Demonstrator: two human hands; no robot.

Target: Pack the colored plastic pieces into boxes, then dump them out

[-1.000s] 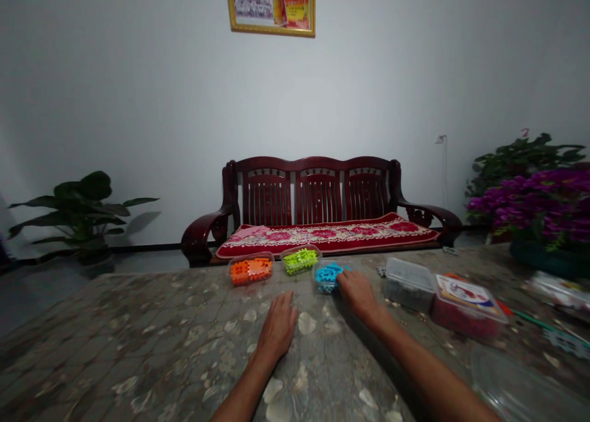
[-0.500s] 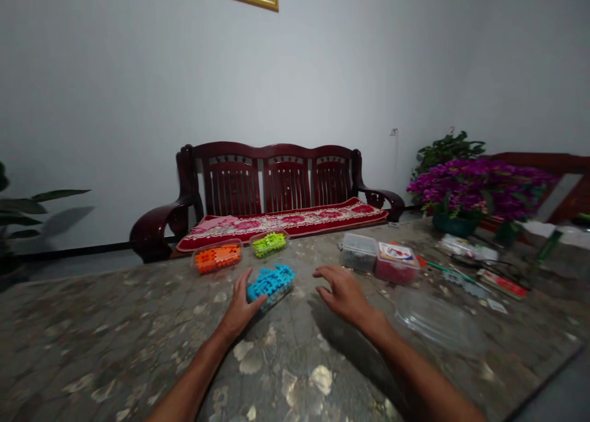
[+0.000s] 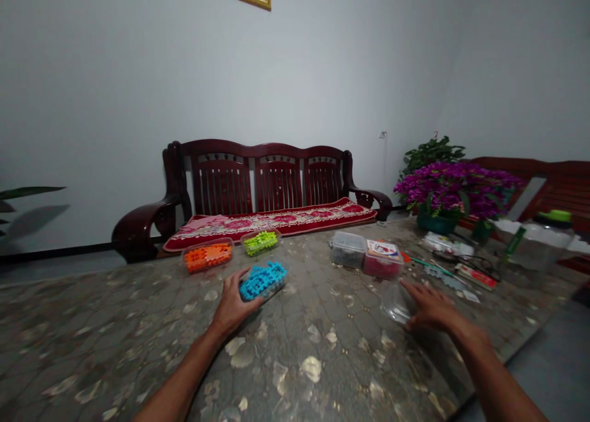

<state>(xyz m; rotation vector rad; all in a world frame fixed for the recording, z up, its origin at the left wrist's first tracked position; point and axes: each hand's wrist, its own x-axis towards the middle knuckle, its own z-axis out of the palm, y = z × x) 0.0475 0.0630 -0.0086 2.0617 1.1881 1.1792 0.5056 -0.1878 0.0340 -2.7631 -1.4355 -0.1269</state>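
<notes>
My left hand (image 3: 231,300) is wrapped around the near left side of a clear plastic box filled with blue interlocking pieces (image 3: 262,279), which rests on the table. Far to the right, my right hand (image 3: 431,308) reaches over a clear plastic lid (image 3: 395,308), fingers stretched out and apart from the thumb. It covers much of the lid, and whether the fingertips touch it I cannot tell. Behind the blue pieces stand a box of orange pieces (image 3: 208,256) and a box of yellow-green pieces (image 3: 260,242).
A grey box (image 3: 348,250) and a red box with a picture label (image 3: 382,259) stand right of centre. Beyond them are purple flowers in a green pot (image 3: 437,221), a red packet (image 3: 477,276), and a bottle (image 3: 539,244). A wooden bench (image 3: 276,182) lies behind the patterned table (image 3: 286,373).
My right hand has moved right, from beside the blue pieces to over the clear lid. My left hand stays at the blue box. The view has turned slightly right.
</notes>
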